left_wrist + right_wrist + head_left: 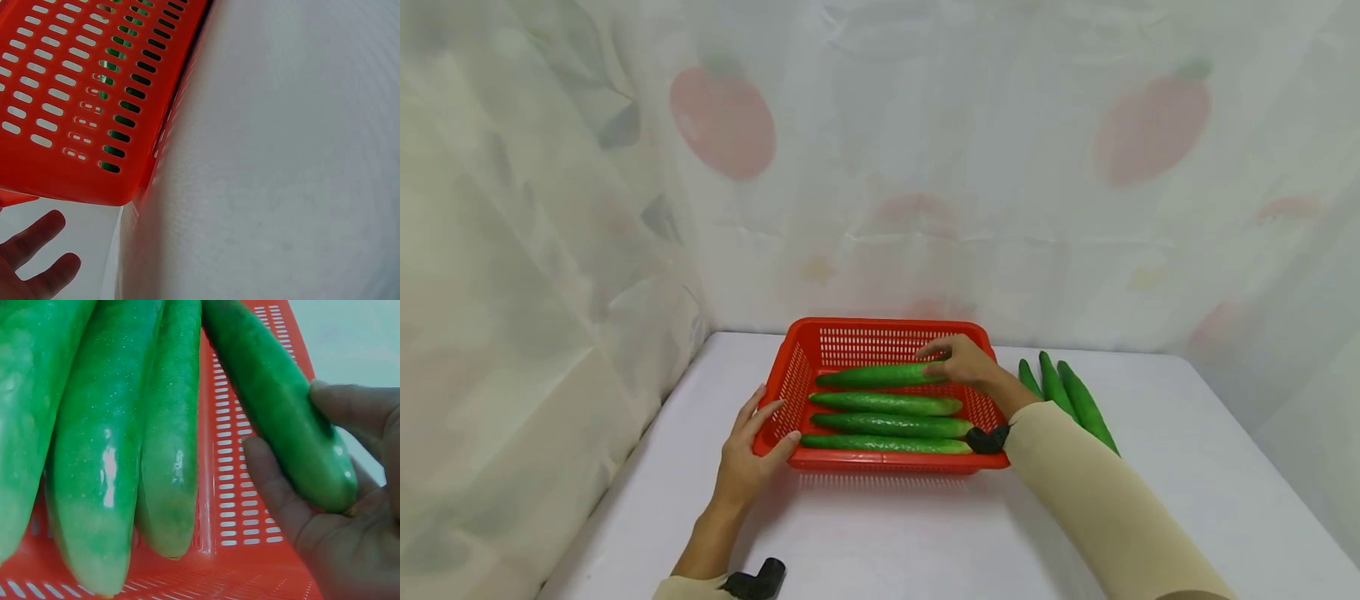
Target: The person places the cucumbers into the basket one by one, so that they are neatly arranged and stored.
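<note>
A red plastic basket [887, 458] with slotted walls stands on the table. My right hand [962, 362] is over its right back part, gripping one end of a green cucumber [880, 376] that lies along the back wall. In the right wrist view, thumb and fingers wrap the pale end of this cucumber [281, 412]. Three other cucumbers [887, 426] lie side by side in front of it in the basket. At the basket's left front corner is my left hand [748, 458], fingers spread and fairly straight. The left wrist view shows two fingertips [53, 222] near the basket's corner.
Three more cucumbers [1071, 400] lie on the white table [1180, 500] to the right of the basket, partly behind the right forearm. A pale curtain [1000, 167] with fruit prints hangs behind the table and along its sides.
</note>
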`<state>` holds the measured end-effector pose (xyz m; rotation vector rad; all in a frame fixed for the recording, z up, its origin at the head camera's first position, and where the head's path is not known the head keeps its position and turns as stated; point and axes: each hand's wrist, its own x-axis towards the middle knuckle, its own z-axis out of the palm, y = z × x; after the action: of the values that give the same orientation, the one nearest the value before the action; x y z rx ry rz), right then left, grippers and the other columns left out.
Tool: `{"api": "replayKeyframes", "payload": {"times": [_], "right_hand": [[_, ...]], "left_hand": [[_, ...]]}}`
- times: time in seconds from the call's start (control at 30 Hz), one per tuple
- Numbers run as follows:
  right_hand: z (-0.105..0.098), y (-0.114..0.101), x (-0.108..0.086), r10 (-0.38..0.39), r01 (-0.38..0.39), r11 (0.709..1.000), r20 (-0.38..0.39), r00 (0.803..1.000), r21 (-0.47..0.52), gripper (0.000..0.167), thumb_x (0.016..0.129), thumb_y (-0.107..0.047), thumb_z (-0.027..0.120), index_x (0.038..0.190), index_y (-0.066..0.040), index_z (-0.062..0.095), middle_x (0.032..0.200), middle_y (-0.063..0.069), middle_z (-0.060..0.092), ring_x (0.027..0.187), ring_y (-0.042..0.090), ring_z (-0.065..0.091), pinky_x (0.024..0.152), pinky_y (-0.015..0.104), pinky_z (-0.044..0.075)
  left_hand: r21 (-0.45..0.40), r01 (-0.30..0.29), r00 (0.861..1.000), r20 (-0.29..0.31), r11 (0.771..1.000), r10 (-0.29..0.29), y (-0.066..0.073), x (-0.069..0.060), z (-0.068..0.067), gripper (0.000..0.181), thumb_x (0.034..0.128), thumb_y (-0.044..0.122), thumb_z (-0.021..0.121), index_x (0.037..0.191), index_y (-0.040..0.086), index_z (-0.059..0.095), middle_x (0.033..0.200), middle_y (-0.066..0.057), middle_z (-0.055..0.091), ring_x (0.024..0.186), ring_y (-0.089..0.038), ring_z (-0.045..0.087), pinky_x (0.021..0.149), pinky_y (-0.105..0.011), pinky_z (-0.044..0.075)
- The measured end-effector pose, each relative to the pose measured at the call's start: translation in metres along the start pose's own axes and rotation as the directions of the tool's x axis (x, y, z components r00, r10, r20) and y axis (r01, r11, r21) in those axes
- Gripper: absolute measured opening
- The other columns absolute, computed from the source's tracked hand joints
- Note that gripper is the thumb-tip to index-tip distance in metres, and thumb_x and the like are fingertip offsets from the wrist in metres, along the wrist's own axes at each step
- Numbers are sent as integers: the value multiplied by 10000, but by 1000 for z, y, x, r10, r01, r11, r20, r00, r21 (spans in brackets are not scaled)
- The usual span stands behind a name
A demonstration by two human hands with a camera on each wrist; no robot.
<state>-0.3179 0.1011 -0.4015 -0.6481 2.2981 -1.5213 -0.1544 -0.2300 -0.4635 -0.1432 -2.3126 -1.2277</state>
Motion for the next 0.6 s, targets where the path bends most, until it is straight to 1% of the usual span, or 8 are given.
{"api": "replayKeyframes", "payload": {"times": [0.13,0.23,0.37,0.6], "right_hand": [[1,3,1,15,-15,1000,4,1000,25,300,873,67,646,1172,45,656,1199,186,600,895,274,665,822,504,518],[1,4,1,9,-9,1000,-8,1000,12,306,874,82,628,1177,43,654,1198,186,601,912,273,649,805,468,533],[1,4,1,-6,5,999,-26,1000,-36,296,883,76,611,1172,37,660,1192,183,606,941,271,626,778,401,544],[1,5,1,-5,2,999,-55,998,-46,265,889,44,611,1147,27,672,1150,165,622,987,271,617,803,390,536]], "left_hand": [[-5,5,1000,8,1000,-5,0,-1,0,489,837,206,743,1284,60,611,1505,-42,360,1320,-301,391,886,-85,347],[-5,2,1000,7,1000,-2,-1,-1,0,495,834,209,747,1287,61,609,1507,-38,360,1324,-294,387,890,-86,347],[-6,-5,1000,2,1000,5,-3,-1,0,504,828,212,753,1288,62,610,1507,-35,361,1327,-285,385,901,-85,339],[-2,-5,1000,-1,1000,5,-2,-1,0,504,827,216,755,1286,65,611,1506,-34,362,1324,-283,390,907,-100,349]]}}
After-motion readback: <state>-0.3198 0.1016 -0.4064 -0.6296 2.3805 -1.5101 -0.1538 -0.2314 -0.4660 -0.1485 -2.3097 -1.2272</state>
